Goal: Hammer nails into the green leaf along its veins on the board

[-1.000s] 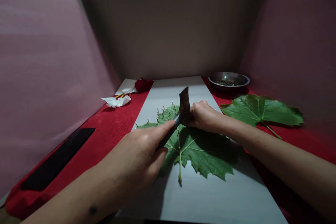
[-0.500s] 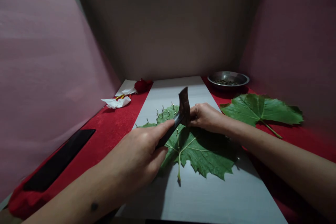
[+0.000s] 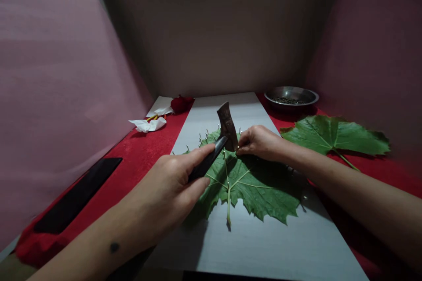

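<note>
My left hand (image 3: 178,180) grips a hammer (image 3: 227,125) by its black handle, its worn metal head raised over a large green lobed leaf (image 3: 260,189). This leaf lies spread on a long white board (image 3: 270,250), its cut stem pointing toward me. Close beside the hammer head, my right hand (image 3: 259,142) pinches a small nail (image 3: 238,148) against the leaf; most of the nail is hidden by the fingers. Several thin nails (image 3: 200,138) stand upright around the leaf's far left edge and along its middle vein.
A metal bowl of nails (image 3: 290,99) sits at the back right. Another leaf (image 3: 346,136) lies on the red cloth (image 3: 141,153) to the right. At left are a black flat strip (image 3: 79,195), crumpled white tissue (image 3: 150,125) and a red round object (image 3: 180,103).
The hammer head has shifted slightly left, away from the fingers of my right hand, and turned a little. My right hand stays low at the leaf. The whole view has shifted slightly.
</note>
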A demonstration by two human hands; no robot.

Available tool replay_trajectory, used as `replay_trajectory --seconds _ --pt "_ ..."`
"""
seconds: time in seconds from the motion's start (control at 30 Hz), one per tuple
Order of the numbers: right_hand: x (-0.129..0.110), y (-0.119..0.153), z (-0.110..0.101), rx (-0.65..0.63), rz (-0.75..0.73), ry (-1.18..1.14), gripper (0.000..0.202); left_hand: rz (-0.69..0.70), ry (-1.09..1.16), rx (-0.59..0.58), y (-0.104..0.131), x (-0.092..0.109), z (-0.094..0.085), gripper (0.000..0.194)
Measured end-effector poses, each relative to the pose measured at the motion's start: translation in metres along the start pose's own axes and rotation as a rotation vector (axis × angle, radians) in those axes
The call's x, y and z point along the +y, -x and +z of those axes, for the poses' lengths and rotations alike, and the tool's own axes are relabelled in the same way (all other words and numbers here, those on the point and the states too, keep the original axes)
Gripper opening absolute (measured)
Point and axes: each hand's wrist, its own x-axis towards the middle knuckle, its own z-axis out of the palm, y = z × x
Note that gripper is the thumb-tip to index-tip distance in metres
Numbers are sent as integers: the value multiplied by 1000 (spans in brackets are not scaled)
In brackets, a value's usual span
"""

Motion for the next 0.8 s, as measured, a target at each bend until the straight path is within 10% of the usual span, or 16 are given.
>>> replay_trajectory --seconds 0.23,0.47,0.63,0.8 --pt "-2 1 0 22 15 -27 12 155 -10 129 -2 8 4 50" --pt "-4 1 0 20 20 -14 13 98 -44 3 -4 12 -2 47" --pt "-6 2 -1 12 39 -17 15 175 -84 273 3 13 -1 49" --pt "-5 3 -2 10 27 -17 16 174 -142 64 -2 5 11 49"
